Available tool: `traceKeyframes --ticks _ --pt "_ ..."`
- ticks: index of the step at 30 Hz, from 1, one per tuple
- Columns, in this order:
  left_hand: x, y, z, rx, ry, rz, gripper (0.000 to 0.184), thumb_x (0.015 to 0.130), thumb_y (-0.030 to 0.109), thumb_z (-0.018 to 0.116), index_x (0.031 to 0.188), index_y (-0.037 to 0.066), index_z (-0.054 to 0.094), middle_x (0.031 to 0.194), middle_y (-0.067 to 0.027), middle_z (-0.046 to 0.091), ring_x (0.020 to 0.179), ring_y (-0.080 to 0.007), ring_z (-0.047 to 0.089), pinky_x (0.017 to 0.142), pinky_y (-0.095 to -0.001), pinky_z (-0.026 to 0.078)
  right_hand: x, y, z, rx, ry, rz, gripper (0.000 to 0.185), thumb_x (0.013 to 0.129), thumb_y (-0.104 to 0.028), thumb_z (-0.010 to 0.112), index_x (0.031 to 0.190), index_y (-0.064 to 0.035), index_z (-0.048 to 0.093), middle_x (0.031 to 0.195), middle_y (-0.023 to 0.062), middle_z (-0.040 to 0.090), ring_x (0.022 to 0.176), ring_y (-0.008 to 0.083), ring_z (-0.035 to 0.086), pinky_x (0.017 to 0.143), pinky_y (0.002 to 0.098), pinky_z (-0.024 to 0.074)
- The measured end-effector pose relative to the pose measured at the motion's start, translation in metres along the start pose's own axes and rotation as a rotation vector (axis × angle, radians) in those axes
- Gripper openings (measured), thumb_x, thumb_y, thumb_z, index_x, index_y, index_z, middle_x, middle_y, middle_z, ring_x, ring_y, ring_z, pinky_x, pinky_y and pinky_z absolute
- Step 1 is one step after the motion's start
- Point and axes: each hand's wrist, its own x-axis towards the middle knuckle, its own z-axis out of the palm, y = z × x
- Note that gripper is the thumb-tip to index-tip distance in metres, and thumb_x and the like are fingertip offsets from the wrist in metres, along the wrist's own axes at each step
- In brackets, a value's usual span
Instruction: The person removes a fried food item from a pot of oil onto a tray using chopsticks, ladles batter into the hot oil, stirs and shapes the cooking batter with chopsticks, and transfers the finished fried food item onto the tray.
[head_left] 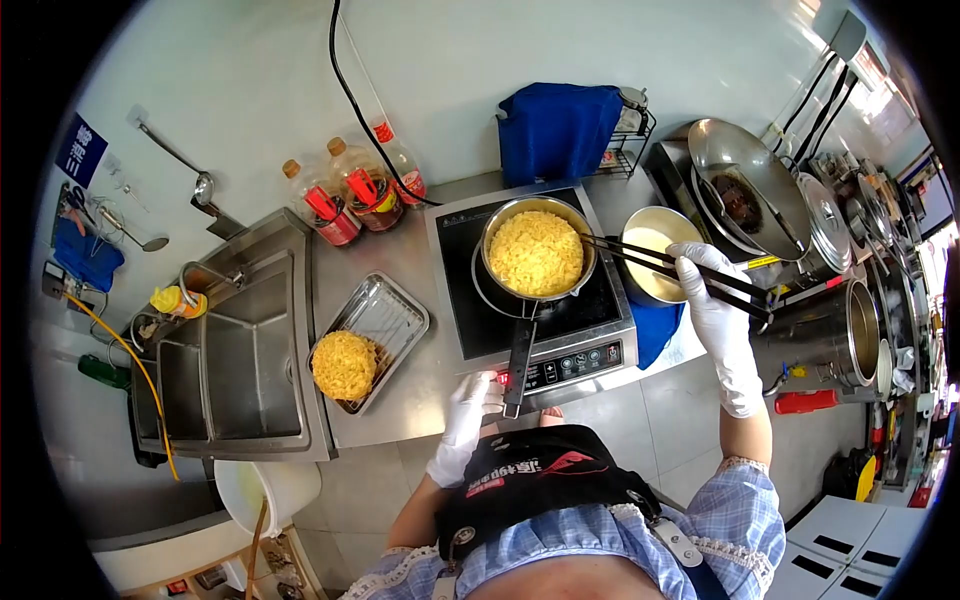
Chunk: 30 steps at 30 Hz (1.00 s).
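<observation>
My right hand, in a white glove, is closed around long black chopsticks. Their tips reach the right rim of a steel saucepan on the induction cooker. Yellow noodles fill the saucepan almost to the rim. My left hand, also gloved, is at the cooker's front edge, just left of the saucepan's black handle. Its fingers are loosely bent and hold nothing I can see. A round noodle cake lies on a metal tray to the left.
A pot of pale liquid stands right of the cooker, and a wok is beyond it. Several red-labelled bottles line the wall. At left are a sink and a white bucket. A black cable hangs behind.
</observation>
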Motion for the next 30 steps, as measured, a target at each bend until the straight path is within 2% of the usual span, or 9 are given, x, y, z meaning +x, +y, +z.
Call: traceKeyframes --ticks 2,9,13,18,21,25,26,27,30 --pt "0.000 0.000 0.000 -0.001 0.003 0.004 0.034 0.094 0.025 0.046 0.110 -0.004 0.053 0.083 -0.0105 0.061 0.068 -0.0181 0.062 0.063 -0.0276 0.052 0.001 0.002 0.003 -0.067 -0.044 -0.028 0.016 0.085 -0.012 0.061 0.093 0.0015 0.063 0.088 0.0100 0.064 0.079 0.0177 0.061 0.074 0.0267 0.0479" --pt "-0.001 -0.003 -0.005 -0.005 0.011 -0.014 0.029 0.094 0.028 0.047 0.106 0.002 0.056 0.080 -0.0068 0.061 0.067 -0.0139 0.060 0.060 -0.0245 0.050 0.008 0.002 0.021 -0.119 -0.061 -0.110 0.016 0.082 -0.013 0.064 0.091 0.0004 0.064 0.087 0.0136 0.063 0.080 0.0254 0.061 0.075 0.0309 0.0480" --pt "0.001 -0.009 -0.011 -0.013 0.001 -0.002 0.029 0.094 0.029 0.048 0.106 0.003 0.056 0.081 -0.0067 0.062 0.068 -0.0137 0.061 0.061 -0.0242 0.050 0.011 0.006 0.029 -0.058 -0.129 -0.120 0.017 0.083 -0.012 0.063 0.095 -0.0004 0.063 0.089 0.0137 0.063 0.082 0.0254 0.060 0.077 0.0309 0.0472" --pt "0.002 -0.012 -0.015 0.033 0.036 -0.044 0.031 0.094 0.030 0.048 0.106 0.003 0.056 0.083 -0.0076 0.062 0.069 -0.0146 0.061 0.061 -0.0243 0.050 0.012 0.015 0.035 -0.029 -0.185 -0.311 0.017 0.080 -0.005 0.064 0.097 -0.0016 0.061 0.093 0.0140 0.063 0.086 0.0270 0.061 0.077 0.0319 0.0480" --pt "0.002 -0.013 -0.017 0.056 0.072 -0.064 0.033 0.093 0.031 0.048 0.106 0.002 0.056 0.082 -0.0077 0.062 0.070 -0.0150 0.061 0.062 -0.0243 0.049 0.007 0.012 0.032 -0.106 -0.172 -0.296 0.018 0.079 -0.004 0.065 0.097 -0.0020 0.061 0.095 0.0140 0.063 0.086 0.0272 0.061 0.078 0.0321 0.0483" --pt "0.004 -0.017 -0.022 0.058 0.074 -0.063 0.034 0.093 0.032 0.049 0.106 0.002 0.056 0.082 -0.0077 0.062 0.070 -0.0149 0.061 0.062 -0.0244 0.049 -0.019 0.003 0.028 -0.169 -0.085 -0.211 0.023 0.076 0.002 0.063 0.099 -0.0015 0.063 0.093 0.0139 0.064 0.087 0.0258 0.063 0.081 0.0305 0.0481" --pt "0.003 -0.016 -0.023 0.051 0.083 -0.064 0.035 0.093 0.032 0.049 0.106 0.001 0.056 0.083 -0.0079 0.062 0.070 -0.0148 0.061 0.062 -0.0243 0.049 -0.027 0.005 0.025 -0.211 -0.133 -0.234 0.030 0.076 0.000 0.065 0.106 -0.0028 0.061 0.100 0.0147 0.062 0.091 0.0269 0.062 0.082 0.0316 0.0491" --pt "0.003 -0.015 -0.024 0.043 0.093 -0.065 0.035 0.093 0.032 0.049 0.106 0.001 0.056 0.083 -0.0080 0.062 0.070 -0.0147 0.061 0.062 -0.0243 0.049 -0.035 0.009 0.028 -0.211 -0.086 -0.368 0.033 0.075 0.003 0.066 0.107 -0.0025 0.061 0.099 0.0145 0.063 0.090 0.0261 0.063 0.082 0.0302 0.0495" --pt "0.004 -0.016 -0.025 0.051 0.109 -0.060 0.034 0.093 0.031 0.049 0.106 0.001 0.056 0.083 -0.0080 0.063 0.069 -0.0144 0.060 0.061 -0.0237 0.049 -0.062 0.008 0.039 -0.167 -0.143 -0.338 0.039 0.073 0.008 0.066 0.110 -0.0029 0.060 0.103 0.0157 0.061 0.091 0.0261 0.062 0.082 0.0284 0.0500"
